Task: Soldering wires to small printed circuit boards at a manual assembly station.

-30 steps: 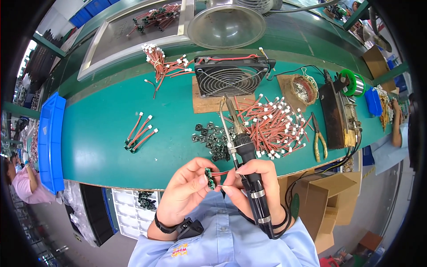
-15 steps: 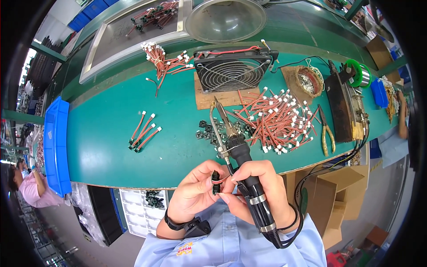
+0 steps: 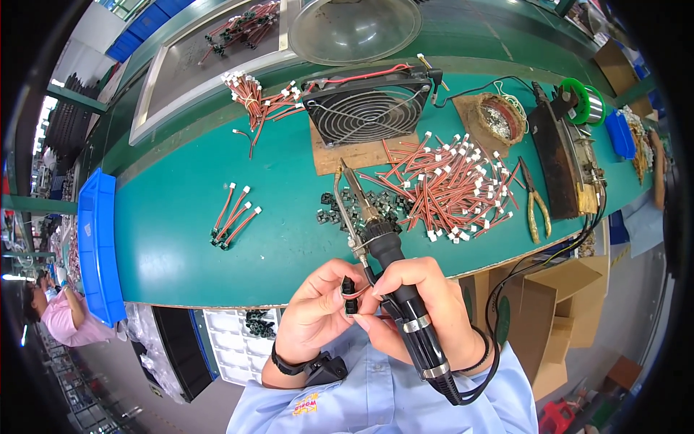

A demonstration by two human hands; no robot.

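Just in front of my shirt, my left hand (image 3: 312,311) pinches a small black plastic part (image 3: 350,298) upright between thumb and fingers. My right hand (image 3: 432,307) is wrapped around a soldering iron (image 3: 386,246) with a thin feed tube along it, its tip pointing away over the table. The right thumb and fingertips also reach a short red-and-black wire (image 3: 358,294) at the black part; whether the two are joined cannot be made out. Beyond the hands lie loose small black parts (image 3: 332,210) and a heap of red-and-black leads with white connectors (image 3: 463,192).
Three wired parts (image 3: 233,223) lie on the green mat, left of centre. A black fan (image 3: 367,112) stands on a board at the back. Pliers (image 3: 533,210), a solder pot (image 3: 499,123), a solder spool (image 3: 589,103) and the iron's cables are at right; a blue bin (image 3: 101,246) is at left.
The whole view has shifted slightly. Both hands keep nearly the same grip on the black part, the wire and the soldering iron.
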